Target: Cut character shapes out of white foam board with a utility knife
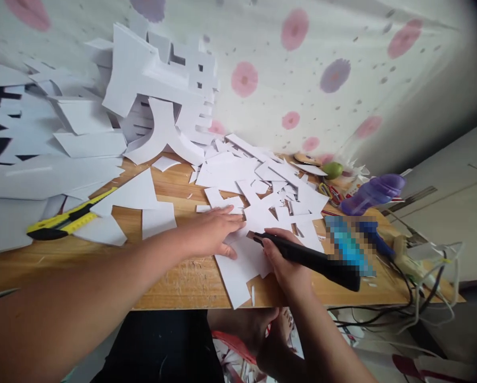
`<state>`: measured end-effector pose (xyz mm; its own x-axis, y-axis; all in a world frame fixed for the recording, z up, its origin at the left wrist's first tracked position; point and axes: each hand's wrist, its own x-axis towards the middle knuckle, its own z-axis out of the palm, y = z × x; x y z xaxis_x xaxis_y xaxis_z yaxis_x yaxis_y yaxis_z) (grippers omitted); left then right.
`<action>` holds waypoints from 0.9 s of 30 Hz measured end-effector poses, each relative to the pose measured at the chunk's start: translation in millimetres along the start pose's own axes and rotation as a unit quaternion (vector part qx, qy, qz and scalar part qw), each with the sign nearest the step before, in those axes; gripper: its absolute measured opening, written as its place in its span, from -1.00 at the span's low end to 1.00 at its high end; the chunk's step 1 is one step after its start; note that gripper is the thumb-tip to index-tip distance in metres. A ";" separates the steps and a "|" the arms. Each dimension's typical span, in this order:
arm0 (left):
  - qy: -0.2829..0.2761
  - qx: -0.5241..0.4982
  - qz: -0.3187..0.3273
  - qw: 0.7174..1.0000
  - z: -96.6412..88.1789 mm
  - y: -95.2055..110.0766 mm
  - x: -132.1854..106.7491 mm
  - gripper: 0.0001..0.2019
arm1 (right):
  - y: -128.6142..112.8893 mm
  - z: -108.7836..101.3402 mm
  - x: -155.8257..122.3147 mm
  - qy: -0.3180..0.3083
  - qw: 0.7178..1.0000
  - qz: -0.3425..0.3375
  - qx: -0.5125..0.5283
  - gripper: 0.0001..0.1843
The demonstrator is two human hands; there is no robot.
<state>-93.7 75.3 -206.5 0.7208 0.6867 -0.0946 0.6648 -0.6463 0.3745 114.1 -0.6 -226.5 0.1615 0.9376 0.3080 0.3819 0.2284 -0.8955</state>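
Note:
My left hand (pixel 210 231) lies flat with its fingers stretched out, pressing down a white foam-board piece (pixel 242 268) on the wooden table (pixel 174 287). My right hand (pixel 284 263) is wrapped round a black utility knife (pixel 302 256), whose tip rests on the white piece just right of my left fingertips. The white piece hangs slightly over the table's near edge.
White cut-out scraps (pixel 262 186) cover the table's middle and back. A yellow-black cutter (pixel 68 217) lies at the left among large white sheets (pixel 42 170). A purple object (pixel 374 194), a green fruit (pixel 332 170) and tangled cables (pixel 418 298) sit at the right. Stacked white letter shapes (pixel 158 80) lean on the flowered cloth.

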 end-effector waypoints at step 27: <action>-0.036 0.013 -0.016 0.999 -1.8 3.6 6.5 -0.23 | -15.3 1.8 -0.7 -0.037 0.977 -0.092 -0.191 -0.87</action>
<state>-87.0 78.1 -204.1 0.7103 0.6822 -0.1737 0.6924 -0.6327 0.3468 106.6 -4.3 -213.6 -0.0024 0.9093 0.4161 0.7124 0.2935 -0.6374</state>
